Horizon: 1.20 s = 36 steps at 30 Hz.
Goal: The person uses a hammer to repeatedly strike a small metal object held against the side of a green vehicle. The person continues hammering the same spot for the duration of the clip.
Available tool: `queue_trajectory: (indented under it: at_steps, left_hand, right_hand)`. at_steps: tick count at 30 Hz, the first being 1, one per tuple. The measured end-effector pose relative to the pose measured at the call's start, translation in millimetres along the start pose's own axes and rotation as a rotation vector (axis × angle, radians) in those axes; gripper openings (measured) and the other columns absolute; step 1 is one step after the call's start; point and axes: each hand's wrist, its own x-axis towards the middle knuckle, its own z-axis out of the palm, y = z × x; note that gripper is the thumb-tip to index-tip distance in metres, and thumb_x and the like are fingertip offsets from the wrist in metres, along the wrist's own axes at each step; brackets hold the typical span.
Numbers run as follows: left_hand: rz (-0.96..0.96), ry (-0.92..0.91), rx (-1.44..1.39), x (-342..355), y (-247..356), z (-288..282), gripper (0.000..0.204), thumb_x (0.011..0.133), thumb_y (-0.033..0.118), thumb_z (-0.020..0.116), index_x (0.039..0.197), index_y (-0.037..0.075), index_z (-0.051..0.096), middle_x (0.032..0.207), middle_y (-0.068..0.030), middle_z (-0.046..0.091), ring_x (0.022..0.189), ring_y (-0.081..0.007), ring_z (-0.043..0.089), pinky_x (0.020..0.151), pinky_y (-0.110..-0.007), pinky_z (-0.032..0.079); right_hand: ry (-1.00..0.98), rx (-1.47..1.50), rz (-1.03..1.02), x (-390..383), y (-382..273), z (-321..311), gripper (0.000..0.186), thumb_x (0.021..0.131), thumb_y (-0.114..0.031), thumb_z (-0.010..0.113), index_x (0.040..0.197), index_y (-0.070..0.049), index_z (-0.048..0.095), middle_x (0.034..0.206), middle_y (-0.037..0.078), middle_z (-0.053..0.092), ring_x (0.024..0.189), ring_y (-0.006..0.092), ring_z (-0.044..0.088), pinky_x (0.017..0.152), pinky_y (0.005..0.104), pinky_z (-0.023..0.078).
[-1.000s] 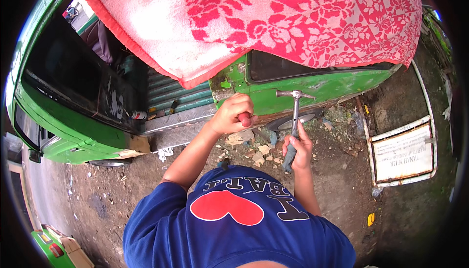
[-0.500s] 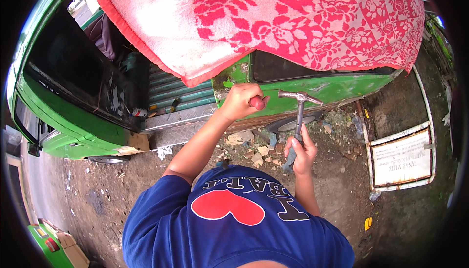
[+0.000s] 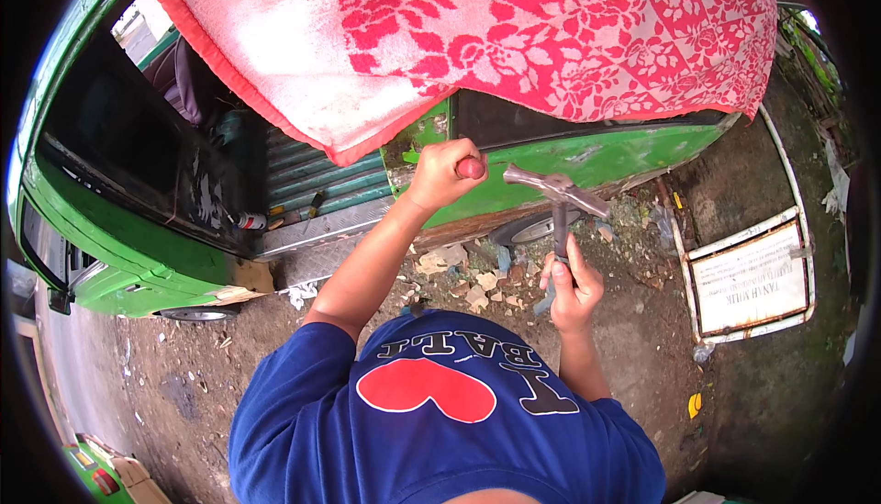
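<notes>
My left hand [image 3: 439,179] is closed around a tool whose rounded red handle end [image 3: 471,168] points up at me; its working end is hidden by the fist. It sits close to the corner of the green vehicle's side panel [image 3: 578,169], where the paint is scuffed. In my right hand [image 3: 576,291], a metal hammer [image 3: 560,194] is held by its dark handle, the fingers wrapped low on the shaft. The hammer's head is just right of the red handle end, apart from it.
A pink and red floral blanket [image 3: 569,36] drapes over the vehicle. At left, its opening shows a ribbed green floor [image 3: 317,164] with a bottle [image 3: 250,220] lying near the sill. Broken chips [image 3: 477,297] litter the ground. A white-framed sign [image 3: 754,274] stands at right.
The hammer has tilted, and its head looks larger, with its right end lower. The left hand keeps its grip beside the panel. The whole view has shifted slightly.
</notes>
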Motion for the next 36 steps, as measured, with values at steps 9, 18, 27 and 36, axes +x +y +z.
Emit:
queue_trajectory:
  at_steps: [9, 18, 27, 36]
  left_hand:
    - [-0.061, -0.045, -0.024, 6, 7, -2, 0.022, 0.069, 0.010, 0.077, 0.077, 0.007, 0.056, 0.071, -0.0105, 0.063, 0.066, -0.0311, 0.064, 0.057, -0.039, 0.049]
    - [-0.125, -0.050, 0.016, 10, 0, 3, 0.023, 0.069, 0.013, 0.077, 0.079, 0.007, 0.057, 0.072, -0.0120, 0.062, 0.068, -0.0320, 0.064, 0.059, -0.041, 0.049]
    - [-0.045, -0.102, 0.097, -20, -14, 5, 0.019, 0.071, 0.017, 0.074, 0.077, 0.009, 0.058, 0.068, -0.0096, 0.061, 0.065, -0.0316, 0.063, 0.057, -0.042, 0.051]
    - [0.214, -0.164, 0.049, -14, 9, 6, 0.020, 0.070, 0.018, 0.074, 0.073, 0.010, 0.057, 0.067, -0.0063, 0.060, 0.063, -0.0275, 0.063, 0.056, -0.039, 0.050]
  right_hand:
    - [0.001, -0.079, 0.110, 18, -16, 4, 0.045, 0.091, 0.001, 0.062, 0.135, -0.005, 0.057, 0.075, 0.000, 0.060, 0.058, 0.0052, 0.050, 0.052, 0.0226, 0.043]
    - [0.043, -0.111, 0.103, 32, -23, 3, 0.045, 0.092, -0.002, 0.063, 0.136, -0.005, 0.055, 0.070, -0.002, 0.056, 0.058, 0.0052, 0.048, 0.054, 0.0225, 0.042]
    - [0.009, -0.023, 0.244, 18, -5, 1, 0.045, 0.093, -0.002, 0.062, 0.137, -0.004, 0.054, 0.073, 0.002, 0.059, 0.060, 0.0085, 0.053, 0.056, 0.0246, 0.047]
    - [0.080, 0.148, 0.198, 16, 1, -6, 0.048, 0.098, -0.010, 0.056, 0.143, 0.001, 0.043, 0.073, 0.009, 0.058, 0.059, 0.0126, 0.053, 0.055, 0.0257, 0.047]
